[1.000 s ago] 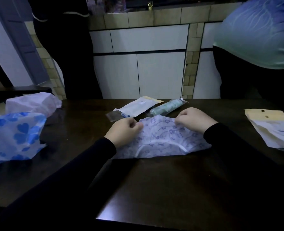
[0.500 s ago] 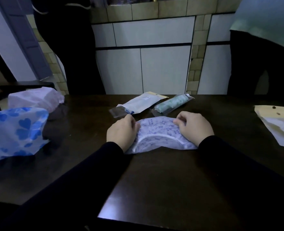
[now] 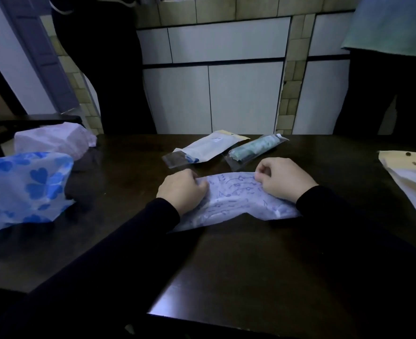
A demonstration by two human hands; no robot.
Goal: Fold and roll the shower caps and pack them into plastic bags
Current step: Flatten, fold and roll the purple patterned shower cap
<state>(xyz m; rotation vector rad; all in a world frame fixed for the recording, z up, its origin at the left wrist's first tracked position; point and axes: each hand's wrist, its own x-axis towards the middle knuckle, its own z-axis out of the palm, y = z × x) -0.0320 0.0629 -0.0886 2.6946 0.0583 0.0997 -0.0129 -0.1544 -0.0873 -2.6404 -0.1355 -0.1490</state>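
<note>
A pale lilac shower cap (image 3: pixel 234 199) with dark blue squiggles lies folded flat on the dark table (image 3: pixel 251 265), in the middle. My left hand (image 3: pixel 181 190) pinches its left end and my right hand (image 3: pixel 284 179) pinches its upper right edge, fingers curled on the plastic. Behind the hands lie a flat white plastic bag (image 3: pixel 205 148) and a clear bag holding a rolled green cap (image 3: pixel 256 148).
A blue heart-print cap (image 3: pixel 23 189) and a pale pink cap (image 3: pixel 53 140) sit at the table's left. Cream and white empty bags (image 3: pixel 414 179) lie at the right edge. Two people stand behind the table, one in dark clothes (image 3: pixel 109 69), one at the right (image 3: pixel 392 57).
The cap was folded narrower half a second ago and now lies wider again, its lower edge spread toward me. Both hands stayed at its far edge, gripping it.
</note>
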